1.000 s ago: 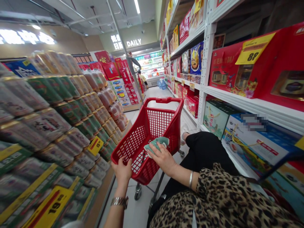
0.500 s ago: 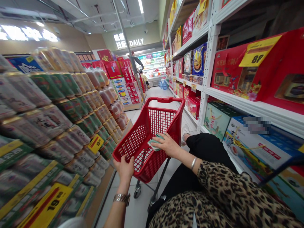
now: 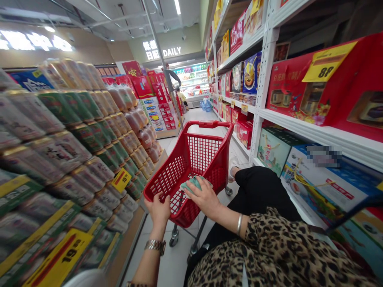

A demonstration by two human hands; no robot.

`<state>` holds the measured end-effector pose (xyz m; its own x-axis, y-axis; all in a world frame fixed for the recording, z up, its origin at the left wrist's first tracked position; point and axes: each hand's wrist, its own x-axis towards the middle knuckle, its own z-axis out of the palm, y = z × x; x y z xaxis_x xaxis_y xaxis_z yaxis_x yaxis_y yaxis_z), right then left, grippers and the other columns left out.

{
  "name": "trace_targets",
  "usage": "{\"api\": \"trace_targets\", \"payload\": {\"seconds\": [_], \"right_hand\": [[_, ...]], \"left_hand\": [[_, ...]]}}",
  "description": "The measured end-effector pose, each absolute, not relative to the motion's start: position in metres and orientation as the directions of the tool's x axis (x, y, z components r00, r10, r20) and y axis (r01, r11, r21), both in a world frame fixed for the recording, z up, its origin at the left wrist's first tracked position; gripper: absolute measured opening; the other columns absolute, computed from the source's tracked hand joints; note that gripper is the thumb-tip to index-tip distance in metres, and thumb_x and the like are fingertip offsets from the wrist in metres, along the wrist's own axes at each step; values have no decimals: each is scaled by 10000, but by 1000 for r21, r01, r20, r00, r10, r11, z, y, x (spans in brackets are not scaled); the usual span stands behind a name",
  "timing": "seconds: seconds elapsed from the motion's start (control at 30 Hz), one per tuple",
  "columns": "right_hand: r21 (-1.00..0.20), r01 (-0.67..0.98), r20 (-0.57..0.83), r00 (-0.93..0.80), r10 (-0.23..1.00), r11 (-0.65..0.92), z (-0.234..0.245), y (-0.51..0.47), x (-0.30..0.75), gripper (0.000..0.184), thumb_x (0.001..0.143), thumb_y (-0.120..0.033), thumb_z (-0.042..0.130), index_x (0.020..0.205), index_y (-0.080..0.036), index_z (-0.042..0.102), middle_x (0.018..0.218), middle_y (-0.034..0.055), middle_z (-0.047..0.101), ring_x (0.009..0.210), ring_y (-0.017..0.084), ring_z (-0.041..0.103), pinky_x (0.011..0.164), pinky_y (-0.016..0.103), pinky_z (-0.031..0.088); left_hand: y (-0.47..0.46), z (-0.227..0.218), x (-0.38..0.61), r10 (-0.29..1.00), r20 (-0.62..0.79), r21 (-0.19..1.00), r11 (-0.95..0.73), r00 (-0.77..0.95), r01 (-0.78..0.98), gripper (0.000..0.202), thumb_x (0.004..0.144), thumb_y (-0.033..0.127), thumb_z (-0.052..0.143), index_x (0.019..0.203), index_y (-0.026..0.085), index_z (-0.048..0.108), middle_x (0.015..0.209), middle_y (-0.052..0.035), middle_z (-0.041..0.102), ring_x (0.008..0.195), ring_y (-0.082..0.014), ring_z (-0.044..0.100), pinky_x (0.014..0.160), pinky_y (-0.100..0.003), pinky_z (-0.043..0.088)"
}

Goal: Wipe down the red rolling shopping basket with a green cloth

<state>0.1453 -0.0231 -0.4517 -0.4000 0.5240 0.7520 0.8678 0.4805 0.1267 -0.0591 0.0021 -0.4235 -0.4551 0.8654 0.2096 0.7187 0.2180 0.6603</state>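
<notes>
In front of me stands a red plastic shopping cart (image 3: 206, 146) with grid walls and metal legs on wheels. My left hand (image 3: 159, 208) grips the cart's near left corner, thumb inside and fingers round the rim. A green and white cleaning cloth (image 3: 191, 183) lies bunched under my right hand (image 3: 205, 198), which presses it against the cart's right-hand rim. Part of the cloth is hidden by the fingers. No goods show in the part of the basket that I can see.
Stacked packs of cans (image 3: 89, 135) fill the left side, with yellow price tags. White shelving (image 3: 263, 75) with red gift boxes (image 3: 299, 85) runs along the right. A grey pole (image 3: 158, 48) rises beyond the cart. Far off, a person (image 3: 182, 99) stands near a lit cooler.
My right hand with the cloth has slid left and slightly down along the cart's rim. My left hand stays on its corner, and the cart has barely shifted.
</notes>
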Motion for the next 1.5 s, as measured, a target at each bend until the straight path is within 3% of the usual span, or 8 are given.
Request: {"api": "trace_targets", "payload": {"seconds": [0.27, 0.5, 0.73, 1.03, 1.27, 1.5], "right_hand": [[138, 823, 738, -456, 497, 551, -454, -27, 151, 430, 1017, -216, 530, 1419, -364, 561, 1529, 7, 526, 1391, 279, 458, 1120, 548, 420], [132, 817, 694, -480, 536, 561, -449, -17, 168, 457, 1014, -215, 528, 1444, -370, 535, 1517, 30, 539, 1399, 305, 457, 1148, 654, 328], [102, 883, 702, -390, 596, 458, -438, -7, 187, 439, 992, -210, 574, 1408, -353, 573, 1490, 39, 567, 1373, 308, 495, 1195, 725, 149], [150, 848, 768, -423, 481, 508, -443, -12, 168, 354, 973, -172, 591, 1308, -260, 666, 1413, 98, 628, 1296, 302, 567, 1178, 627, 334], [183, 784, 770, -490, 410, 593, -456, -26, 145, 333, 994, -238, 579, 1314, -287, 658, 1422, 82, 622, 1303, 277, 560, 1186, 625, 325], [214, 865, 768, -436, 468, 454, -439, 16, 199, 356, 975, -151, 571, 1294, -269, 677, 1398, 74, 642, 1270, 293, 587, 1178, 628, 347]], "left_hand": [[2, -425, -61, 857, 207, 671, 226, -471, 706, 350, 842, 339, 625, 1125, 143, 681, 1438, -184, 422, 1347, -281, 502, 1193, -387, 339], [4, -427, -58, 856, 230, 666, 209, -463, 717, 361, 833, 343, 631, 1121, 135, 693, 1436, -191, 413, 1351, -297, 502, 1202, -404, 330], [5, -425, -52, 858, 224, 671, 207, -461, 712, 390, 833, 353, 626, 1131, 110, 687, 1447, -213, 387, 1408, -320, 443, 1208, -406, 320], [6, -429, -53, 857, 236, 659, 206, -458, 724, 385, 832, 364, 617, 1130, 129, 683, 1444, -206, 392, 1396, -308, 457, 1211, -400, 311], [5, -431, -57, 848, 261, 642, 203, -461, 739, 361, 833, 371, 614, 1110, 152, 689, 1377, -167, 434, 1329, -286, 515, 1192, -392, 343], [4, -424, -55, 856, 213, 664, 228, -472, 712, 364, 839, 355, 608, 1114, 131, 689, 1376, -185, 426, 1336, -307, 506, 1205, -402, 321]]}}
